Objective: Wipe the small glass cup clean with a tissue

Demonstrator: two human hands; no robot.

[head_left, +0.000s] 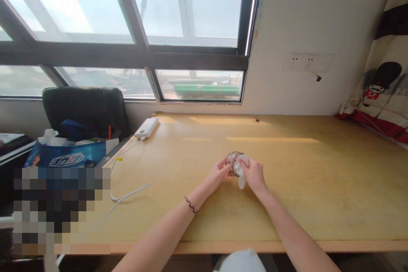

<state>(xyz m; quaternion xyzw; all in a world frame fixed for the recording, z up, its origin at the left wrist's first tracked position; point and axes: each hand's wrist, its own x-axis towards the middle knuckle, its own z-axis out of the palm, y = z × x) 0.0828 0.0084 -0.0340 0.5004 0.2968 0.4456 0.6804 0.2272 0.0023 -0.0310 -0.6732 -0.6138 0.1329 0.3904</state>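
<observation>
Over the middle of the wooden table, my left hand (220, 171) is closed around a small rounded object with a dark and pinkish pattern (232, 160); its exact kind I cannot make out. My right hand (255, 174) pinches a crumpled white tissue (242, 178) against the right side of that object. One end of the tissue hangs down below the fingers. Part of the patterned object is hidden by the tissue and my fingers. A braided bracelet (190, 205) circles my left wrist.
The wooden table (318, 195) spreads beneath my hands. At its left edge lie a white power bank (147, 128) and a white cable (131, 193). A blue bag (72, 153) and a black chair (86, 108) stand left. Behind are windows, a wall socket (301, 63) and a curtain (382, 80).
</observation>
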